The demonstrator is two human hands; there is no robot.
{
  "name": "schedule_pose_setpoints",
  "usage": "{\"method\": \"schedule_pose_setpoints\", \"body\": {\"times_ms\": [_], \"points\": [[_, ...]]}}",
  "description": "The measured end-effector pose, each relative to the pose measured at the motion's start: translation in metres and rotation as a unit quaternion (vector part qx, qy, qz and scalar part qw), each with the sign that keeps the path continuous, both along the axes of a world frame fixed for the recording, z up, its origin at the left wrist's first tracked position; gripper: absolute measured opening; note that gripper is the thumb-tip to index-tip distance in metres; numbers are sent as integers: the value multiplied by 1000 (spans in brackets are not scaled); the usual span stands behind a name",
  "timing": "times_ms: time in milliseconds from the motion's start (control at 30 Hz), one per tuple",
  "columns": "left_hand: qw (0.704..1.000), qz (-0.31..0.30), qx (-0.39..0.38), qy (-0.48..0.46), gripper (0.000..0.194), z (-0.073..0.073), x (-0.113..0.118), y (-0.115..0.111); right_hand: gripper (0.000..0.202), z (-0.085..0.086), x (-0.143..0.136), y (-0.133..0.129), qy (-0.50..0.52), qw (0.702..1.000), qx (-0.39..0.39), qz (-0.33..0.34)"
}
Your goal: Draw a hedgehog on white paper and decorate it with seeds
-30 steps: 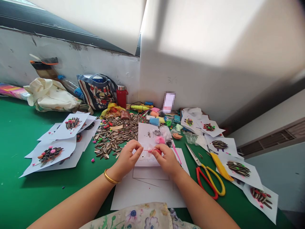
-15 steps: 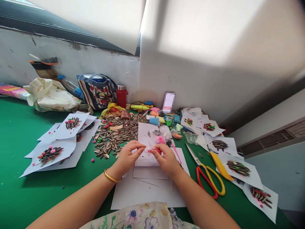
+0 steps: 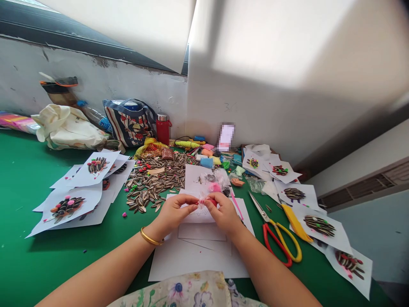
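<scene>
My left hand (image 3: 179, 209) and my right hand (image 3: 220, 211) meet over the white paper (image 3: 198, 179). Between them is a small packet of red modelling clay in clear plastic wrap (image 3: 202, 201). The fingertips of my right hand hold the red lump, partly hidden by them. With thumb and forefinger my left hand pinches the plastic on the other side. Pink clay (image 3: 214, 187) in plastic and dark wrapped lumps lie just beyond my right hand. More white sheets (image 3: 201, 264) lie under my wrists.
A heap of sunflower seeds (image 3: 159, 179) lies to the left. Scissors (image 3: 277, 234) with red and yellow handles rest at right, near a yellow strip (image 3: 295, 221). Seed-decorated sheets (image 3: 68, 209) stand at both sides. A red flask (image 3: 162, 129) and bags are at the back.
My left hand has moved slightly right and closer to my right hand, its fingers now on the plastic wrap. My right hand has hardly moved.
</scene>
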State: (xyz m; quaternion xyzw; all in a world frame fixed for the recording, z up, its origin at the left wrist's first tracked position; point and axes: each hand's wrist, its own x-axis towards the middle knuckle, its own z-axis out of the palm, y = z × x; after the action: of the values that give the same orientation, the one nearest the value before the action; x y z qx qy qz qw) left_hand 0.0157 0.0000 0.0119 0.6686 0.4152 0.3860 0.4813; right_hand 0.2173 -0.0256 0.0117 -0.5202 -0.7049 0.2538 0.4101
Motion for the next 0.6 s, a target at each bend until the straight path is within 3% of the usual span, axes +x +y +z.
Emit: {"method": "schedule_pose_setpoints", "body": {"times_ms": [133,367,500,600], "points": [[1000,1,11,-1,20,-1,0,0,19,1,-2,-2,-2,1000,-14,12],[992,40,102,65,21,0,-1,0,18,2,-3,-2,6,1000,-15,19],[991,52,93,75,34,-3,-4,3,19,0,0,1,7,1000,-14,5],[995,46,65,59,30,-5,-5,5,19,0,1,1,5,1000,-12,0]]}}
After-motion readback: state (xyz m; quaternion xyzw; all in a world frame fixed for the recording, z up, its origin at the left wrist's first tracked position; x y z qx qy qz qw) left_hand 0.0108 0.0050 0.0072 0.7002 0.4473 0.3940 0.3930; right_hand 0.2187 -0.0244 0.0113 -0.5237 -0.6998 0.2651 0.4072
